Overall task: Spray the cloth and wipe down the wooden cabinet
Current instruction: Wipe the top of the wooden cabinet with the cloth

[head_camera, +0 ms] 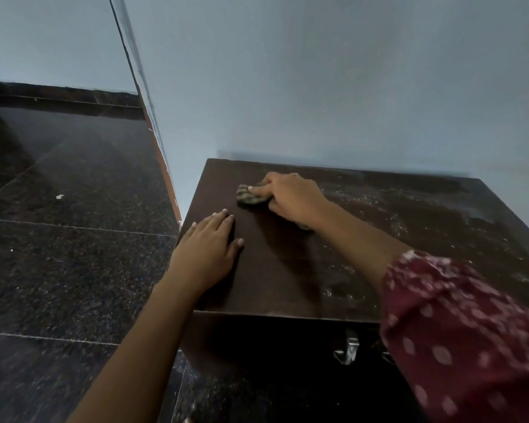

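A dark brown wooden cabinet [287, 270] stands against the blue wall. Its top is smooth on the left and covered with pale dust and streaks on the right. My right hand [287, 196] presses a bunched, striped grey cloth [249, 196] onto the far left part of the top, fingers curled over it. My left hand [209, 245] lies flat on the cabinet's near left corner, fingers together, holding nothing. No spray bottle is in view.
A metal handle [347, 349] hangs on the cabinet's front. Dark speckled granite floor [74, 239] spreads to the left, with a small white scrap [60, 196] on it. A wall corner with an orange-brown edge [165, 178] runs down beside the cabinet.
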A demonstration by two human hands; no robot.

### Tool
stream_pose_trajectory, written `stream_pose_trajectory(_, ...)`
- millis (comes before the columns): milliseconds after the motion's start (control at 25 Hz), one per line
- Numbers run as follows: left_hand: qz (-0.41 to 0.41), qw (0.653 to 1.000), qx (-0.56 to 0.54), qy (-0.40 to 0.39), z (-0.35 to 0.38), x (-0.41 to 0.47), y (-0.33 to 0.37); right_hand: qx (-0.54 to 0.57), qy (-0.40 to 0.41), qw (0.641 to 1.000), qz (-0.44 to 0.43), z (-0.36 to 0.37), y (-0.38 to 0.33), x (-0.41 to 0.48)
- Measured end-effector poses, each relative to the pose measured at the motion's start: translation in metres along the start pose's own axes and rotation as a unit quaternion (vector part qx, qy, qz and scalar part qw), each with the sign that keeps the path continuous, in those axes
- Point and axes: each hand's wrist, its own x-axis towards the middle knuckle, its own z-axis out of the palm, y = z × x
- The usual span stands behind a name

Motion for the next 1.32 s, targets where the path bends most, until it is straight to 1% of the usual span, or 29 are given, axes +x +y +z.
stream_pose_trajectory(200,0.004,1.000,0.023,0.006,0.000,0.000,0.001,0.055,0.008,0.991,0.123,-0.002,0.017,0.061)
stream_pose_trajectory(320,0.004,1.000,0.024,-0.001,0.000,0.001,0.000,0.034,-0.008,0.992,0.123,-0.005,0.020,0.065)
stream_pose_trajectory(440,0.004,1.000,0.022,-0.006,0.000,0.000,0.000,0.043,-0.001,0.990,0.136,-0.002,0.016,0.049)
stream_pose_trajectory(560,0.005,1.000,0.014,-0.006,-0.001,0.001,0.004,0.035,-0.007,0.993,0.110,0.001,0.008,0.013)
stream_pose_trajectory(760,0.006,1.000,-0.004,-0.002,-0.003,-0.001,0.012,0.033,0.010,0.997,0.071,0.002,-0.017,-0.062)
stream_pose_trajectory(960,0.034,0.999,-0.008,-0.007,-0.005,-0.004,0.026,0.027,-0.013,0.999,0.026,-0.002,-0.033,-0.129)
stream_pose_trajectory(1120,0.045,0.999,-0.011,-0.022,-0.004,-0.005,0.037,-0.004,-0.032,0.999,-0.031,-0.005,-0.025,-0.170)
stream_pose_trajectory(1200,0.054,0.998,-0.013,-0.029,-0.002,-0.006,0.043,-0.013,-0.028,0.997,-0.072,-0.003,-0.014,-0.187)
stream_pose_trajectory(1240,0.057,0.998,-0.012,-0.030,-0.002,-0.006,0.045,-0.018,-0.020,0.996,-0.089,-0.004,-0.008,-0.193)
stream_pose_trajectory(1320,0.054,0.998,-0.014,-0.030,-0.002,-0.003,0.044,-0.050,0.011,0.995,-0.089,-0.001,0.006,-0.199)
